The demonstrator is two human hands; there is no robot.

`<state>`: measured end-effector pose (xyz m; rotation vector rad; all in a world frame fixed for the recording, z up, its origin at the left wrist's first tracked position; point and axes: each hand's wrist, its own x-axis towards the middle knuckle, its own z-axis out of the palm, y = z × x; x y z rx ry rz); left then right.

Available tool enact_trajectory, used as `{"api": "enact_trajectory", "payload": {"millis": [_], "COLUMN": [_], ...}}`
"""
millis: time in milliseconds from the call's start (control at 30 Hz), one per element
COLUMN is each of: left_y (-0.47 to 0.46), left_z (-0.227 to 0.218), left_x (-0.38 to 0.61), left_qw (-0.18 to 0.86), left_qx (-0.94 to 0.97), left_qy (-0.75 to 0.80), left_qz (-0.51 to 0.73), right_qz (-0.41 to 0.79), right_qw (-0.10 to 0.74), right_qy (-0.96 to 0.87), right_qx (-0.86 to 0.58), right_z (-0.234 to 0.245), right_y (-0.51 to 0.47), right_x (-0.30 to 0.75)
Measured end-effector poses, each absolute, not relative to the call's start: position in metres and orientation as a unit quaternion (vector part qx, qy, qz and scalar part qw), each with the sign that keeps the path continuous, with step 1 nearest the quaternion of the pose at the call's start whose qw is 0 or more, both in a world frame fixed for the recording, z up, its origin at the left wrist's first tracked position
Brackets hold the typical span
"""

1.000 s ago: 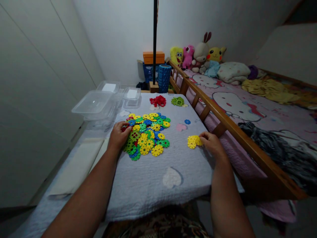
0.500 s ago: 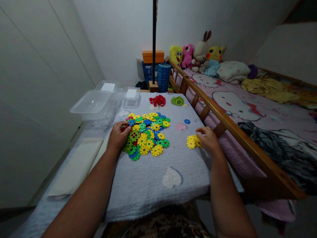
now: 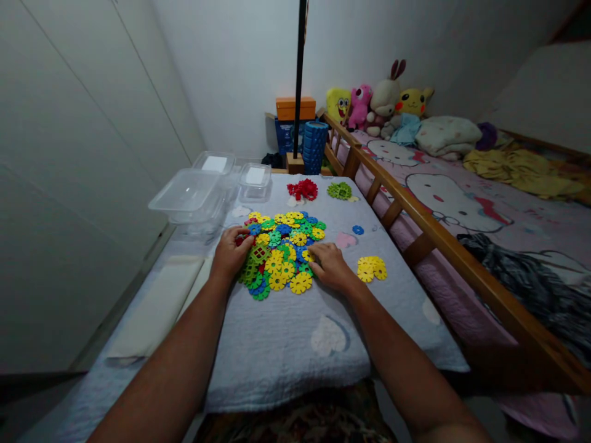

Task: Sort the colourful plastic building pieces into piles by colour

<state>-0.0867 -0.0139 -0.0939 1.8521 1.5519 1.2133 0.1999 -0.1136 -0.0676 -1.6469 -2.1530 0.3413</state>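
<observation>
A mixed pile of yellow, green, blue and red snowflake discs point(image 3: 284, 249) lies on a pale quilted cloth point(image 3: 295, 332). My left hand point(image 3: 231, 252) rests curled on the pile's left edge, fingers over red and green pieces. My right hand point(image 3: 330, 266) sits at the pile's right edge, its fingertips pinched on a yellow disc. A small heap of yellow discs point(image 3: 372, 268) lies to the right of that hand. A red heap point(image 3: 302, 189), a green heap point(image 3: 340, 190) and a single blue disc point(image 3: 357, 229) lie farther back.
Clear plastic containers point(image 3: 191, 197) and lids point(image 3: 255, 177) stand at the back left. A wooden bed rail point(image 3: 429, 237) runs along the right, with bedding and plush toys point(image 3: 383, 101) behind it. A black pole point(image 3: 299, 86) rises at the back.
My right hand left the yellow heap on the right and moved left to the mixed pile's edge. The left hand stayed on the pile. The camera shifted slightly.
</observation>
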Motion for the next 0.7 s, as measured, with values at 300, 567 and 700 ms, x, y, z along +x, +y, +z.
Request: {"api": "enact_trajectory", "payload": {"millis": [300,567,700], "left_y": [-0.013,-0.014,-0.015], "left_z": [-0.094,-0.092,-0.093], "left_x": [-0.087,-0.086,-0.086], "left_qw": [0.218,0.222,0.223], "left_qx": [0.669,0.665,0.662], "left_qy": [0.561,0.566,0.569], "left_qz": [0.436,0.434,0.433], "right_qz": [0.1,0.079,0.078], "right_qw": [0.218,0.234,0.259], "right_qy": [-0.766,-0.755,-0.748], "right_qx": [-0.596,-0.607,-0.606], "right_z": [-0.078,-0.078,-0.074], "right_y": [-0.113,-0.112,-0.112], "right_x": [0.2,0.206,0.213]}}
